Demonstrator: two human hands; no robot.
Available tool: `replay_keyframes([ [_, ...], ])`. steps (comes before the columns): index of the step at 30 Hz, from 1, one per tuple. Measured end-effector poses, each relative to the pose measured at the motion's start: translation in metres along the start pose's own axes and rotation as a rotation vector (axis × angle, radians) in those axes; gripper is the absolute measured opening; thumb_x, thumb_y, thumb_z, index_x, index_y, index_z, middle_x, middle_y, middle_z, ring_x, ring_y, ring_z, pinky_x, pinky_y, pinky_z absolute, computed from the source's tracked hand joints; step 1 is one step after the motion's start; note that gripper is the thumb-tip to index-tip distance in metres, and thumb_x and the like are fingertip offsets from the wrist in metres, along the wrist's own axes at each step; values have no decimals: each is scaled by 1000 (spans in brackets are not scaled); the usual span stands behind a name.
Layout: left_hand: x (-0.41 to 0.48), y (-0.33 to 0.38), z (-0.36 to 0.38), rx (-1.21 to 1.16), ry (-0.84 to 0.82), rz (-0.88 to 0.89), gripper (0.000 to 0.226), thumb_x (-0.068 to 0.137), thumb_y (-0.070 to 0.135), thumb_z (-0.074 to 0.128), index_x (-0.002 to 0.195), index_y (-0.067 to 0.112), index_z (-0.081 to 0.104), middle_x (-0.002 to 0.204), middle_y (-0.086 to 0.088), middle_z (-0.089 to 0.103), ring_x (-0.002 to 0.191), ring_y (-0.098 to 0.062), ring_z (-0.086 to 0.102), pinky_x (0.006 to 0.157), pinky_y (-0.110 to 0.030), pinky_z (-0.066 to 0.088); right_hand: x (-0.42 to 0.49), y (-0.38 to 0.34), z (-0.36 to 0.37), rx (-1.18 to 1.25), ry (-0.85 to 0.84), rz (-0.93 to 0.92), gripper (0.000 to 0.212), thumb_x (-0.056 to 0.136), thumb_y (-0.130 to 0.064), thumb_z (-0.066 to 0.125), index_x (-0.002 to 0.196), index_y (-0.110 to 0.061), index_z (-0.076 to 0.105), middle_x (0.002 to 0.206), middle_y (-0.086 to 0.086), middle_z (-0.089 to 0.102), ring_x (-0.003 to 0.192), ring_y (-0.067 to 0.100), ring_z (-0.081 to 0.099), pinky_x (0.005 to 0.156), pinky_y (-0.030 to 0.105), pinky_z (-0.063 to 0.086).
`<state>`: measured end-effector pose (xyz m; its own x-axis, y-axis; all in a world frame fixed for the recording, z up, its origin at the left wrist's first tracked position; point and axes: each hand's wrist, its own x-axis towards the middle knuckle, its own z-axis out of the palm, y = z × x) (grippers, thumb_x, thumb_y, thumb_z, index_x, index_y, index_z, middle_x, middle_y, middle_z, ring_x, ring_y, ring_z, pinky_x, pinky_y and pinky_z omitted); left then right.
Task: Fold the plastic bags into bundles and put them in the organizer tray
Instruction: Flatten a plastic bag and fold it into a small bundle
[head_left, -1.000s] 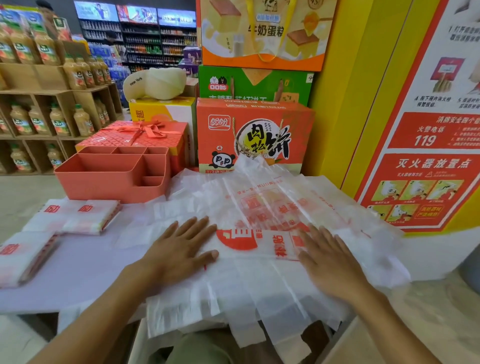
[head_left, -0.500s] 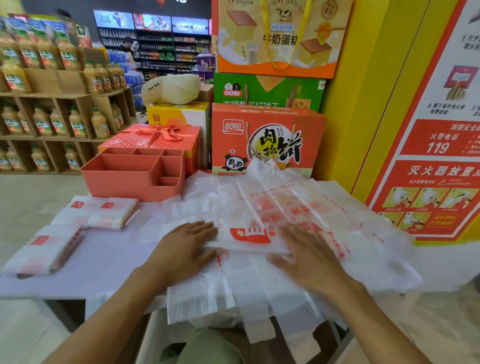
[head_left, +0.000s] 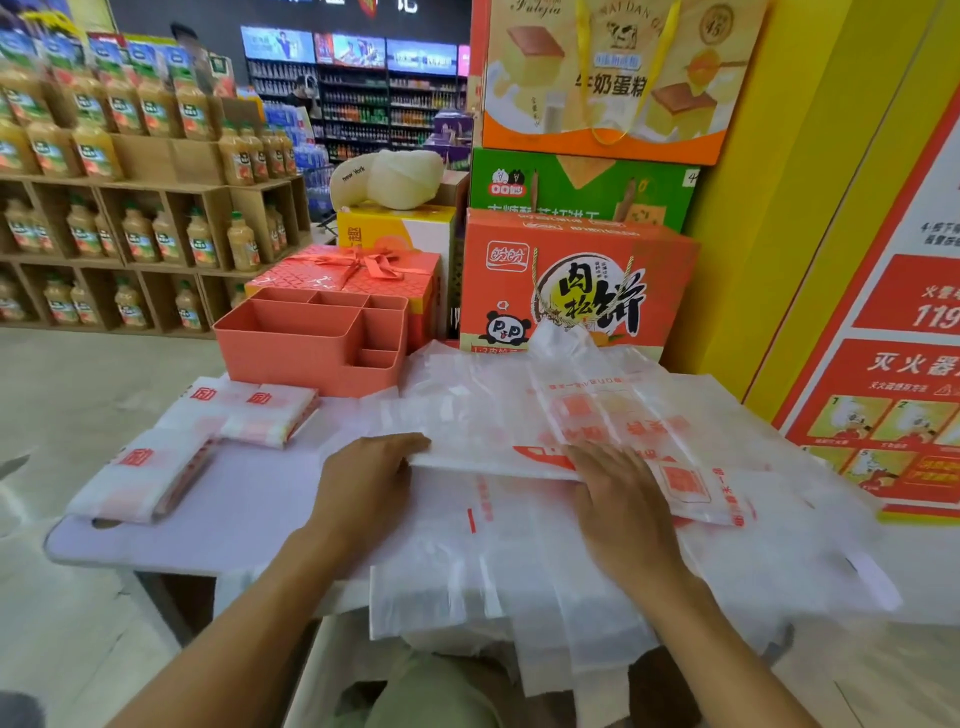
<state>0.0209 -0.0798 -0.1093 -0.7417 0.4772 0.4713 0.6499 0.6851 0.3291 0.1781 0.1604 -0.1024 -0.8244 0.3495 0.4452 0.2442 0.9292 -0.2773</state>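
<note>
Creasing is happening just in front of the organizer tray (head_left: 311, 345), where the left hand (head_left: 363, 483) is gripping the folded edge of the top plastic bag (head_left: 493, 462) to anchor it while the right hand (head_left: 618, 501), fingers straight, is pressing it flat.

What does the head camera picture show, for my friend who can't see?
A left hand grips the folded edge of a white bag while the right hand presses it flat, on a table piled with bags. Folded bundles lie to the left, near an orange tray.
</note>
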Motion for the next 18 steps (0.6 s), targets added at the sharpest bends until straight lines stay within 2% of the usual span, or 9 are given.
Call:
replay_keyframes([
  [5, 11, -16, -5, -1, 135, -39, 42, 80, -6, 62, 101, 26, 80, 106, 6, 78, 97, -23, 72, 83, -35, 57, 0, 4, 3, -7, 30, 29, 45, 99, -26, 62, 144, -22, 57, 146, 0, 57, 138, 25, 51, 118, 42, 21],
  [9, 15, -31, -11, 101, 202, 67, 48, 69, -14, 56, 91, 21, 82, 108, 2, 78, 103, -22, 72, 91, -37, 54, 2, 5, 2, -41, -45, 28, 46, 102, -26, 56, 148, -24, 51, 152, -2, 51, 143, 24, 45, 122, 45, 25],
  [12, 15, -37, -12, 198, 75, 91, 55, 61, -11, 55, 95, 24, 82, 115, 0, 76, 115, -23, 68, 104, -42, 47, 2, 6, 3, -52, -161, 58, 49, 106, -37, 42, 155, -32, 38, 161, -8, 37, 151, 18, 31, 126, 42, 19],
  [14, 13, -37, -10, 208, -38, 93, 53, 66, -6, 57, 101, 26, 81, 119, 0, 75, 120, -22, 65, 110, -45, 40, 2, 7, 3, -64, -235, 62, 54, 107, -47, 30, 159, -35, 27, 166, -12, 25, 155, 16, 20, 126, 40, 10],
  [16, 9, -33, -8, 195, -73, 109, 45, 77, 10, 49, 108, 26, 78, 121, 3, 73, 122, -19, 63, 115, -45, 34, 2, 5, 4, -91, -285, 46, 57, 105, -51, 24, 160, -35, 19, 168, -12, 17, 156, 15, 13, 121, 35, 0],
  [18, 6, -23, -6, 201, -67, 98, 51, 86, 26, 35, 121, 23, 73, 130, 3, 69, 129, -17, 58, 120, -46, 28, 2, 3, 2, -106, -308, 47, 60, 104, -55, 21, 161, -36, 16, 169, -12, 14, 157, 15, 10, 119, 34, -3],
])
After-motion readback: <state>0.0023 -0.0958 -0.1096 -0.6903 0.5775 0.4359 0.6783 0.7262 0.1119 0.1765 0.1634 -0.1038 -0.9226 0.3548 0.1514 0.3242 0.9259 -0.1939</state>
